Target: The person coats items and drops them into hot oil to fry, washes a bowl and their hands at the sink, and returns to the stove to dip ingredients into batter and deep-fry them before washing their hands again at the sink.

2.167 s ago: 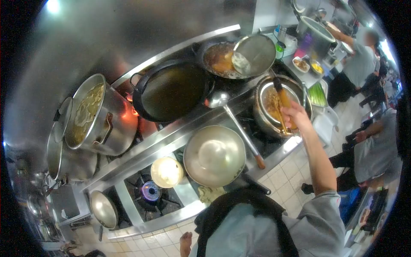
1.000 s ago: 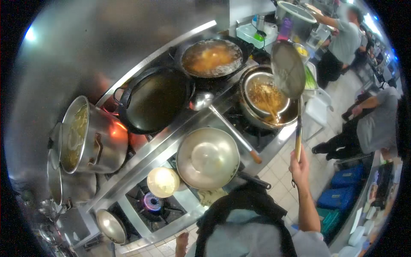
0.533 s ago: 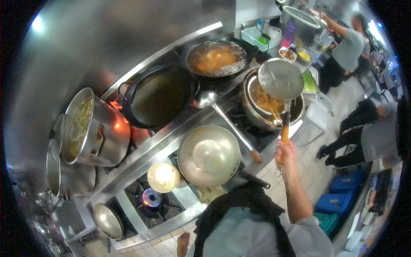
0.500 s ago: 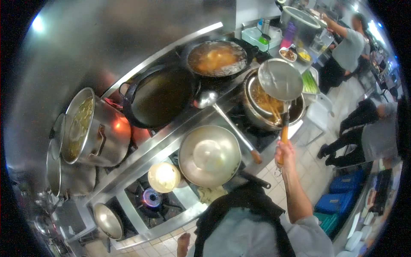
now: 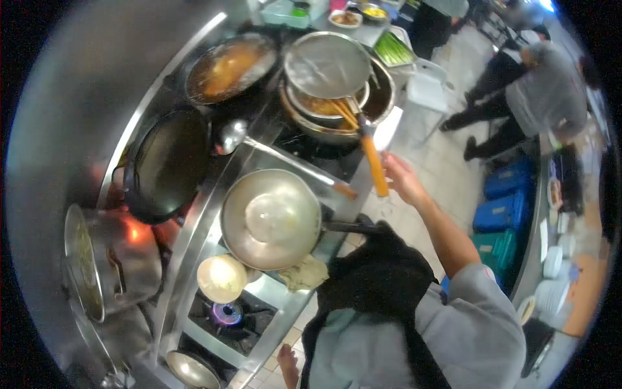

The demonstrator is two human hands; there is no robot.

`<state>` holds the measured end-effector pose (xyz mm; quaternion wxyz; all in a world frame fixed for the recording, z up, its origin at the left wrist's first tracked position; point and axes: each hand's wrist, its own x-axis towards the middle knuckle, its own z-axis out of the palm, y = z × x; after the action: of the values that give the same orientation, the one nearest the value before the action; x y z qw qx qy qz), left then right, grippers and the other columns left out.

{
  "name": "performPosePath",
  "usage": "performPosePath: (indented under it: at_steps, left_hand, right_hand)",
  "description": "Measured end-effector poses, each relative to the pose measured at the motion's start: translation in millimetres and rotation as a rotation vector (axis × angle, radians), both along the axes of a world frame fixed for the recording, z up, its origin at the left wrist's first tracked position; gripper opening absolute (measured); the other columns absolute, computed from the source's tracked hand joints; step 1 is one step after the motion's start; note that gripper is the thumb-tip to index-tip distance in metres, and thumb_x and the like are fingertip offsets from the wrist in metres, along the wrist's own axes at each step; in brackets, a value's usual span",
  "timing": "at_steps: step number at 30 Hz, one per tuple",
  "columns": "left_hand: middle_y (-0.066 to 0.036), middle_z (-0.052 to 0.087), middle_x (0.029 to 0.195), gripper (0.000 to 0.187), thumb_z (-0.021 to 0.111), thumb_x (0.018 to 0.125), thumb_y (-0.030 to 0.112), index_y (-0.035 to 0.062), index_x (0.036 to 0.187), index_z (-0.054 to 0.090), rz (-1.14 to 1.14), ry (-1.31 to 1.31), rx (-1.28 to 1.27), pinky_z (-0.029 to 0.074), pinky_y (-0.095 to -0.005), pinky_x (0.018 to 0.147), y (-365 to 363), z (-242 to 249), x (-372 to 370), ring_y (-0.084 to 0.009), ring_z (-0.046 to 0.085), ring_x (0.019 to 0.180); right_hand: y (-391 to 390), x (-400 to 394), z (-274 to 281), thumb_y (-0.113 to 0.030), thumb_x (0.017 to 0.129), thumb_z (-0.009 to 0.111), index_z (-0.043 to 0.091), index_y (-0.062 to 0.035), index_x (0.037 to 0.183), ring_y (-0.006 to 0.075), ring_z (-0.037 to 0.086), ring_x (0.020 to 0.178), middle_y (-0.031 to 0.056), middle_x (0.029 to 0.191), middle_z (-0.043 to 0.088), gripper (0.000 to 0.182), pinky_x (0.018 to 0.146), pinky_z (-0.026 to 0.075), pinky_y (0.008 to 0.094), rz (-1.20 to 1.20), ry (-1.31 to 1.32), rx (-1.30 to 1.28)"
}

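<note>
My right hand (image 5: 402, 178) hovers with fingers spread just right of the orange handle (image 5: 374, 165) of a round wire skimmer (image 5: 327, 65); whether it touches the handle is unclear. The skimmer lies across the top of a steel pot (image 5: 382, 97) at the stove's far right, with wooden chopsticks (image 5: 343, 111) sticking out beneath it. Only a sliver of my left hand (image 5: 285, 360) shows at the bottom edge, near my body; its fingers are hidden.
A steel wok (image 5: 271, 217) sits before me, a ladle (image 5: 233, 133) lying beyond it. Further off are a black wok (image 5: 168, 162) and a wok of broth (image 5: 227, 61). A stock pot (image 5: 97, 266) over flame stands left. Other people and blue crates (image 5: 505, 207) are on the right.
The skimmer came down from the air onto the pot. My right hand has opened and come off the handle's end. My view has swung down and to the right.
</note>
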<state>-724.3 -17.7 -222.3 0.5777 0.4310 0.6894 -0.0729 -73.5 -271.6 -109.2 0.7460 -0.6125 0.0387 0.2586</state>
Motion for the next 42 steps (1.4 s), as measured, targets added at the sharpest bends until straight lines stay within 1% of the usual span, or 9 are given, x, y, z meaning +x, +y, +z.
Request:
performPosePath:
  at_steps: [1,3,5,7,15,20,30,39,42]
  left_hand:
    - [0.006,0.054,0.081,0.025,0.065,0.092,0.037,0.0151,0.104,0.066,0.092,0.019,-0.009,0.037,-0.0262,0.056,-6,-1,2,-0.0089,0.05,0.073]
    - [0.005,0.054,0.085,0.027,0.065,0.092,0.037,0.0141,0.106,0.065,-0.027,0.159,0.039,0.038,-0.026,0.057,-23,12,11,-0.0099,0.051,0.078]
    - [0.005,0.052,0.083,0.027,0.063,0.093,0.039,0.0149,0.104,0.063,0.013,-0.041,-0.001,0.036,-0.0248,0.057,-45,6,-7,-0.011,0.05,0.076]
    - [0.002,0.059,0.092,0.037,0.07,0.09,0.035,0.0087,0.114,0.063,0.126,0.054,-0.069,0.044,-0.0292,0.062,-71,-1,-16,-0.014,0.057,0.085]
    - [0.0,0.059,0.096,0.039,0.07,0.09,0.035,0.0098,0.118,0.06,0.38,0.086,-0.135,0.043,-0.0307,0.067,-325,2,25,-0.0159,0.056,0.089]
    - [-0.001,0.058,0.099,0.04,0.07,0.09,0.034,0.0104,0.12,0.058,0.47,0.137,-0.2,0.042,-0.0317,0.07,-407,5,60,-0.017,0.056,0.092]
    - [-0.004,0.058,0.105,0.043,0.07,0.091,0.033,0.0118,0.125,0.054,0.538,0.182,-0.296,0.041,-0.0336,0.076,-443,-12,64,-0.0193,0.056,0.097]
    - [-0.006,0.057,0.11,0.047,0.07,0.091,0.033,0.0129,0.129,0.051,0.54,0.181,-0.316,0.04,-0.0353,0.082,-432,-21,50,-0.0214,0.055,0.101]
    - [-0.006,0.057,0.112,0.048,0.07,0.091,0.032,0.0133,0.13,0.05,0.531,0.184,-0.322,0.04,-0.0359,0.084,-430,-20,45,-0.0221,0.055,0.103]
  right_hand:
    - [-8,-2,8,-0.039,0.101,0.055,0.038,-0.0009,0.146,0.0199,0.063,0.101,0.0122,0.12,0.062,0.061,0.075,0.059,0.0396,-0.012,-0.033,-0.08]
    - [-39,6,-13,-0.036,0.1,0.059,0.037,0.0008,0.146,0.0206,0.063,0.101,0.0138,0.12,0.061,0.063,0.075,0.059,0.0387,-0.003,-0.05,-0.234]
    - [-74,18,-42,-0.033,0.098,0.062,0.036,0.0025,0.146,0.0212,0.063,0.101,0.0154,0.121,0.061,0.065,0.076,0.059,0.0378,0.022,-0.068,-0.39]
    - [-101,35,-68,-0.028,0.095,0.066,0.034,0.0028,0.147,0.0215,0.063,0.1,0.018,0.121,0.061,0.069,0.075,0.059,0.0345,0.018,-0.007,-0.486]
    - [-108,151,-180,-0.021,0.09,0.069,0.032,0.0016,0.149,0.0236,0.066,0.098,0.0175,0.124,0.06,0.073,0.065,0.06,0.0369,0.408,-0.073,-0.61]
    - [-97,188,-202,-0.012,0.09,0.067,0.037,-0.0022,0.143,0.0248,0.066,0.101,0.0168,0.133,0.052,0.062,0.066,0.062,0.0396,0.45,-0.051,-0.561]
    - [-92,227,-249,-0.002,0.089,0.056,0.06,-0.0009,0.115,0.0232,0.068,0.083,0.0123,0.096,0.067,0.026,0.063,0.063,0.0393,0.619,0.054,-0.622]
    - [-75,211,-234,-0.015,0.097,0.053,0.062,-0.0025,0.106,0.0157,0.066,0.069,0.0089,0.086,0.069,0.018,0.051,0.056,0.0296,0.552,-0.087,-0.726]
    - [-68,208,-236,-0.005,0.094,0.053,0.059,-0.0024,0.107,0.014,0.061,0.055,0.0071,0.079,0.065,0.015,0.041,0.05,0.0289,0.474,-0.068,-0.718]
